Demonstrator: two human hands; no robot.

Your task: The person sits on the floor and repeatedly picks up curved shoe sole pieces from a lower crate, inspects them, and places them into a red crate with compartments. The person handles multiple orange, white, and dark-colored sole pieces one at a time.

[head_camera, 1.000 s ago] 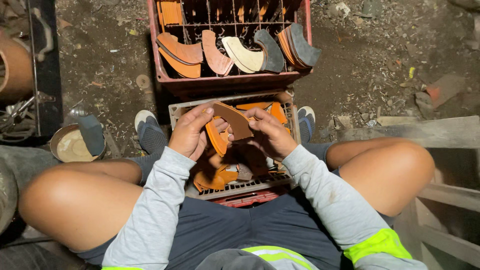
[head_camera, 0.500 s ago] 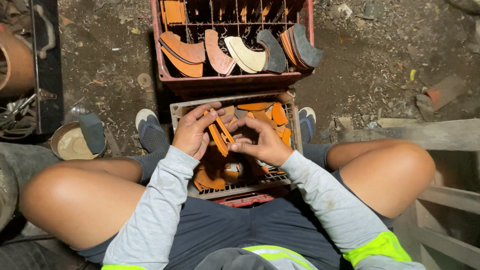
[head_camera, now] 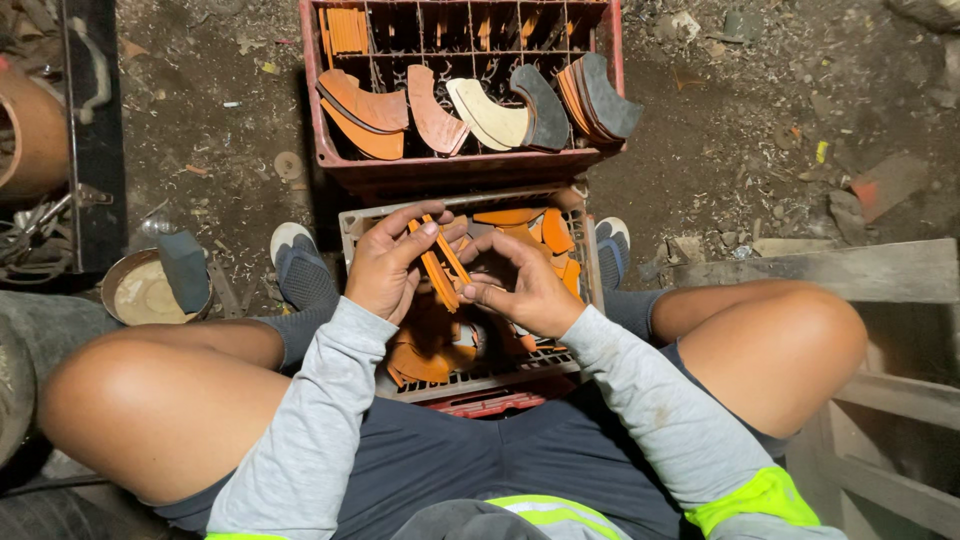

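I sit with both hands over a grey plastic crate [head_camera: 352,226] that holds several orange curved leather pieces. My left hand [head_camera: 385,268] and my right hand [head_camera: 528,290] together grip a thin stack of orange pieces [head_camera: 437,262], held on edge between the fingertips. More orange pieces [head_camera: 425,358] lie loose in the crate below my hands.
A red crate [head_camera: 312,120] stands beyond, with brown, cream and dark curved pieces leaning on its front rim. A round tin [head_camera: 140,290] with a dark block sits at the left by my foot. Wooden planks [head_camera: 820,268] lie to the right. The dirt floor is littered with scraps.
A wide brown piece that I held flat a second ago is gone from view; both hands now pinch the orange stack on edge, a little lower over the crate.
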